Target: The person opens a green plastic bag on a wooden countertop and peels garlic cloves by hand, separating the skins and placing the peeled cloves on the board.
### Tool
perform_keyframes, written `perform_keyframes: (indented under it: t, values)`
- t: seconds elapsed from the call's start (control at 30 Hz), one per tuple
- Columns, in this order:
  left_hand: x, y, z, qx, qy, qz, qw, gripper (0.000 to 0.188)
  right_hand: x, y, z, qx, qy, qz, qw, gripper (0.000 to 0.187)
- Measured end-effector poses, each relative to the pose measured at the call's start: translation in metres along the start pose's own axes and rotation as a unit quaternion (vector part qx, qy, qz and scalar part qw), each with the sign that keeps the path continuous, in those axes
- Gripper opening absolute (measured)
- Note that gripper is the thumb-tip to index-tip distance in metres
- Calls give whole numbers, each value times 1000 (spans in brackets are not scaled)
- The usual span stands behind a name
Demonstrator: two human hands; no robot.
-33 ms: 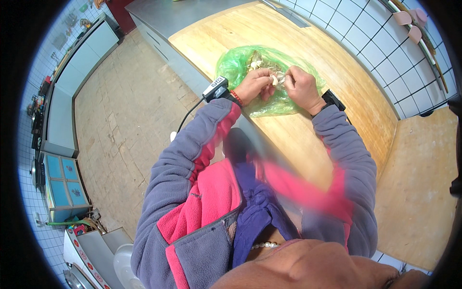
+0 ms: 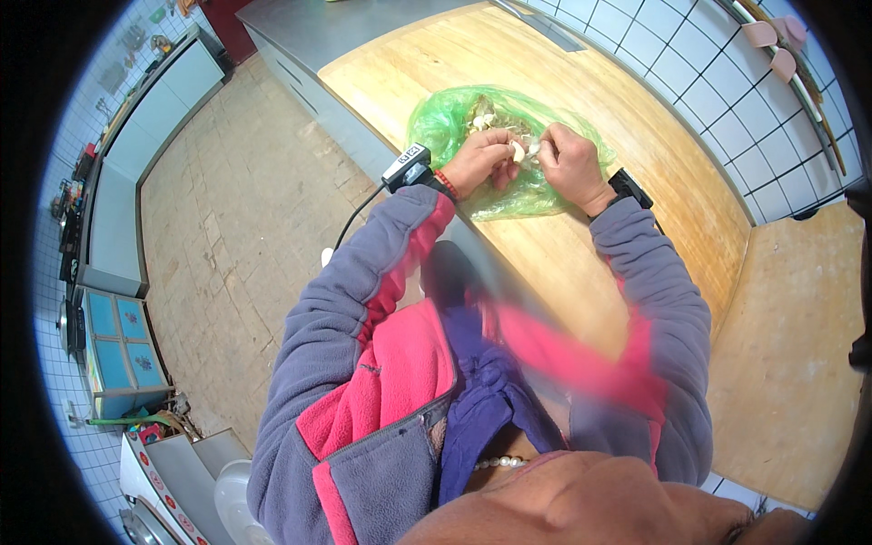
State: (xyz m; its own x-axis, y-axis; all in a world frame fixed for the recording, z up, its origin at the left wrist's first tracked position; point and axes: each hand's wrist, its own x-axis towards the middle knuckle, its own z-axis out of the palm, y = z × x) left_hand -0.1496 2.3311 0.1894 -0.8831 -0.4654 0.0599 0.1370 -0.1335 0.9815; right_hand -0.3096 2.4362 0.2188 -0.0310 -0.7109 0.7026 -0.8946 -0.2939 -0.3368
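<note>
One pale clove point(image 2: 519, 152), pinched between left hand's point(image 2: 491, 162) thumb and fingers, above a green plastic bag point(image 2: 434, 123) on the wooden worktop point(image 2: 391, 77). Right hand point(image 2: 569, 163) just to its right, fingers drawn narrow, tips on a whitish scrap point(image 2: 533, 145). Far side: more pale pieces point(image 2: 483, 120) lie on the bag.

No words can be read here, folks; the left wrist device point(image 2: 407, 167) flashes black-and-white marks near its upper edge, too small to decipher!
</note>
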Motion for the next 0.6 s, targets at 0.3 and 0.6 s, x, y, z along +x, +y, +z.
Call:
perform_keyframes:
  t: [0.3,0.6]
  values:
    - [2,1,0,-82,-2,-13,997,23,1,-7,-4,18,-31,-28,999,11]
    - [5,-7,-5,-32,-7,37,999,15,-8,-13,10,267,-81,75,957,18]
